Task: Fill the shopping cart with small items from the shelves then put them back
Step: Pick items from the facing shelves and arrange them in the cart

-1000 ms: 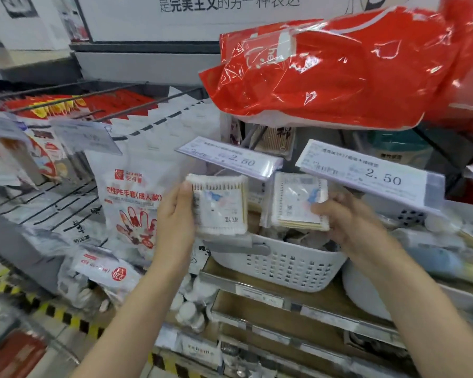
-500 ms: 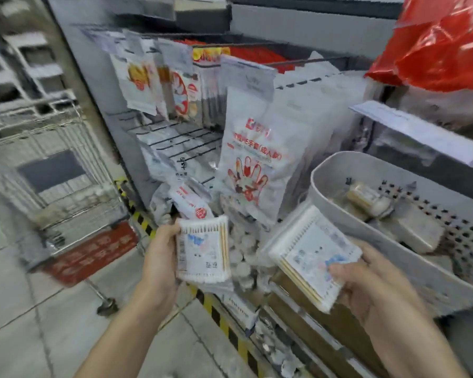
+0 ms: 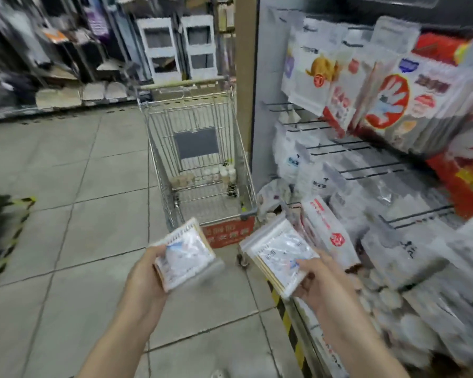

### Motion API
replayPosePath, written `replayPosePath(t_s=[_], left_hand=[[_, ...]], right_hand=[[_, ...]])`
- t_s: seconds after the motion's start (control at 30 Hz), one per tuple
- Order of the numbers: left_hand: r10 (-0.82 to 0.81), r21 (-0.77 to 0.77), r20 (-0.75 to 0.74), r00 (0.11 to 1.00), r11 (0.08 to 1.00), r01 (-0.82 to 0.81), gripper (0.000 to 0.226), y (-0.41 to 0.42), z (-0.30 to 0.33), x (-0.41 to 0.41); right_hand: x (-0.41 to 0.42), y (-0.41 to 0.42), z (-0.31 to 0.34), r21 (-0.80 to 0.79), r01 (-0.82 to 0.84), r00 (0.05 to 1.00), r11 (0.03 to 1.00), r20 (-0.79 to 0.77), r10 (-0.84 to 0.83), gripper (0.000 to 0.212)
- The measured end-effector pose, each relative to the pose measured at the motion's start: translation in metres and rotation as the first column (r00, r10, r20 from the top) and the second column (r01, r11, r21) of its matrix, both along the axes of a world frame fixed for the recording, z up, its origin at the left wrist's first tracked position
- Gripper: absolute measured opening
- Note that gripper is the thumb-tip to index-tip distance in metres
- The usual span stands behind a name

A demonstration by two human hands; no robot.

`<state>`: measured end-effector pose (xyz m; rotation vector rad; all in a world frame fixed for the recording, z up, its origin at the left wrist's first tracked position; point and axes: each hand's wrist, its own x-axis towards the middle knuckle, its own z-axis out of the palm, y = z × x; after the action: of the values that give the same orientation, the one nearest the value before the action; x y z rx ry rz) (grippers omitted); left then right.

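A cotton swab pack (image 3: pixel 185 257) is gripped in the left hand (image 3: pixel 145 279), another pack (image 3: pixel 277 259) in the right hand (image 3: pixel 316 285), before the shopping cart (image 3: pixel 200 156).

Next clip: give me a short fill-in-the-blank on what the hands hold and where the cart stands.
1. Each hand, left hand and right hand, holds one ____ of cotton swabs.
2. The cart stands on the floor ____ of the person.
3. The shelves are on the person's ____ side.
4. Inside the cart lie small ____.

Missing words: pack; ahead; right; bottles
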<state>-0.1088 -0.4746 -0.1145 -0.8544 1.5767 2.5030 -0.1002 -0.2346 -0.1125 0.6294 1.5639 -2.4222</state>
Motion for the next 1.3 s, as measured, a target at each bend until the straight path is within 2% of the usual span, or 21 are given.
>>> replayPosePath(t_s=[0.2, 0.3, 0.43, 0.53, 0.63, 0.73, 0.87, 0.97, 1.03, 1.1, 1.17, 1.3], left_hand=[[0.137, 0.050, 0.009, 0.990, 0.989, -0.138, 0.015, -0.079, -0.021, -0.046], [0.103, 0.068, 0.004, 0.995, 0.992, -0.103, 0.016, -0.093, -0.033, -0.075], [0.028, 0.085, 0.046, 0.999, 0.996, -0.032, 0.030, -0.092, -0.049, -0.125], [0.038, 0.073, 0.115, 0.993, 0.996, -0.047, 0.026, -0.086, -0.061, -0.168], [0.105, 0.057, 0.205, 0.973, 0.991, -0.119, 0.028, -0.083, -0.074, -0.213], [0.153, 0.027, 0.265, 0.952, 0.986, -0.166, 0.028, -0.082, -0.088, -0.254], [0.221, -0.059, 0.316, 0.922, 0.975, -0.214, 0.019, -0.083, -0.115, -0.303], [0.188, -0.140, 0.397, 0.899, 0.980, -0.143, 0.020, -0.086, -0.146, -0.332], [0.133, -0.172, 0.448, 0.884, 0.983, -0.061, 0.020, -0.088, -0.166, -0.349], [0.069, -0.200, 0.485, 0.872, 0.979, 0.034, 0.030, -0.090, -0.187, -0.366], [0.033, -0.208, 0.506, 0.862, 0.974, 0.085, 0.040, -0.092, -0.210, -0.382], [-0.028, -0.159, 0.598, 0.801, 0.975, 0.152, 0.033, -0.093, -0.259, -0.404]], right_hand=[[-0.060, -0.054, -0.029, -0.045, -0.057, 0.990, 0.997, 0.130, 0.063, 0.014], [-0.090, -0.060, -0.043, -0.026, -0.054, 0.983, 0.998, 0.173, 0.057, 0.021], [-0.144, -0.063, -0.059, 0.058, -0.085, 0.978, 0.995, 0.196, 0.072, 0.016], [-0.192, -0.065, -0.073, 0.092, -0.134, 0.972, 0.987, 0.206, 0.113, 0.014], [-0.247, -0.065, -0.087, 0.112, -0.201, 0.960, 0.973, 0.222, 0.172, 0.045], [-0.302, -0.066, -0.097, 0.138, -0.235, 0.954, 0.962, 0.224, 0.201, 0.054], [-0.365, -0.069, -0.116, 0.161, -0.267, 0.948, 0.950, 0.221, 0.229, 0.033], [-0.402, -0.075, -0.138, 0.188, -0.283, 0.937, 0.940, 0.263, 0.229, 0.022], [-0.424, -0.084, -0.156, 0.237, -0.279, 0.938, 0.931, 0.274, 0.212, 0.022], [-0.443, -0.094, -0.174, 0.286, -0.261, 0.948, 0.922, 0.254, 0.190, 0.022], [-0.457, -0.105, -0.192, 0.307, -0.261, 0.952, 0.915, 0.238, 0.192, 0.023], [-0.476, -0.122, -0.237, 0.343, -0.277, 0.944, 0.897, 0.271, 0.188, 0.022]])
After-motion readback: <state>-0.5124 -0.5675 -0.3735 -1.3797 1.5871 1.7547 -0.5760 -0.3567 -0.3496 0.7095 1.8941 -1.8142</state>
